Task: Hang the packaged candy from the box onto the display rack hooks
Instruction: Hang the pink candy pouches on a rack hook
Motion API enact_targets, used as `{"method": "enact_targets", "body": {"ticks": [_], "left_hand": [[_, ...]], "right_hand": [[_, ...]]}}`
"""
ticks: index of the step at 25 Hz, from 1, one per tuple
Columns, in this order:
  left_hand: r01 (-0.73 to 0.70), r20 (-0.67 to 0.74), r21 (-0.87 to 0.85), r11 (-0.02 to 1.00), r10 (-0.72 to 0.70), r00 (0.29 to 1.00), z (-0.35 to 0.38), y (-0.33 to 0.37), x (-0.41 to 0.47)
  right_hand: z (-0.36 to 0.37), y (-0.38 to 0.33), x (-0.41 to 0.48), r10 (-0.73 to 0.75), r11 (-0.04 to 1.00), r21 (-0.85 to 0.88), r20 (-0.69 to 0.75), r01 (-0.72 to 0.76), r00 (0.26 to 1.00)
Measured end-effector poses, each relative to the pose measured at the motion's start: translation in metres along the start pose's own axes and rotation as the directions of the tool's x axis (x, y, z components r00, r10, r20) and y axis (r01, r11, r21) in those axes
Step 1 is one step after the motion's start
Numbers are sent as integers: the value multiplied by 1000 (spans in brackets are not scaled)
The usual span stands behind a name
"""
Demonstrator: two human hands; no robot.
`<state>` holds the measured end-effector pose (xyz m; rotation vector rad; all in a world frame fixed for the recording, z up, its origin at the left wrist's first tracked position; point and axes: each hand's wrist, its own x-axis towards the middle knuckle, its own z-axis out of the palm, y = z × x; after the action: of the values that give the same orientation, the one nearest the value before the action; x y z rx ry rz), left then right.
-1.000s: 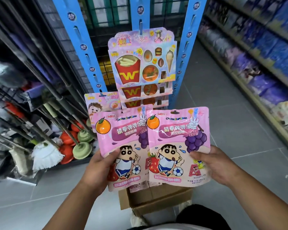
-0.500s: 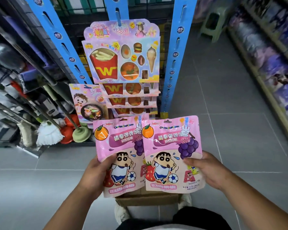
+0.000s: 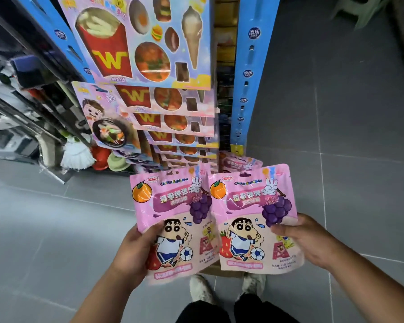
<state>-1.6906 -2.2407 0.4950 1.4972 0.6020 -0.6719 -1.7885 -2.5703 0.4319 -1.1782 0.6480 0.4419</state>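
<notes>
Head view, looking steeply down. The left hand (image 3: 135, 250) grips the left pouch (image 3: 173, 206) of pink candy at its lower left edge, with the thumb across the printed front and the fingers hidden behind. The right hand (image 3: 306, 241) holds the right pouch (image 3: 250, 206), of identical print, at its right edge, the thumb lying just below the grape motif. Both pouches stand upright, side by side and facing the camera, and the right one overlaps the other's inner edge. They are held low in front of the display rack (image 3: 252, 66), apart from its blue slotted strips. Carded toy-food packs (image 3: 145, 43) hang in a column above them. A sliver of the cardboard box (image 3: 219, 272) shows beneath the pouches, between them and the shoes (image 3: 201, 290). Mop heads (image 3: 76, 157) lie at left on the grey tiled floor (image 3: 336, 159).
</notes>
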Motion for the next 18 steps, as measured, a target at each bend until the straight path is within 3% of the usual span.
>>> {"method": "enact_targets", "body": {"ticks": [18], "left_hand": [[48,47,35,998,-49,998,11,-70,145]], "right_hand": [[-41,51,179,-192,977,59,-190,207,963]]}}
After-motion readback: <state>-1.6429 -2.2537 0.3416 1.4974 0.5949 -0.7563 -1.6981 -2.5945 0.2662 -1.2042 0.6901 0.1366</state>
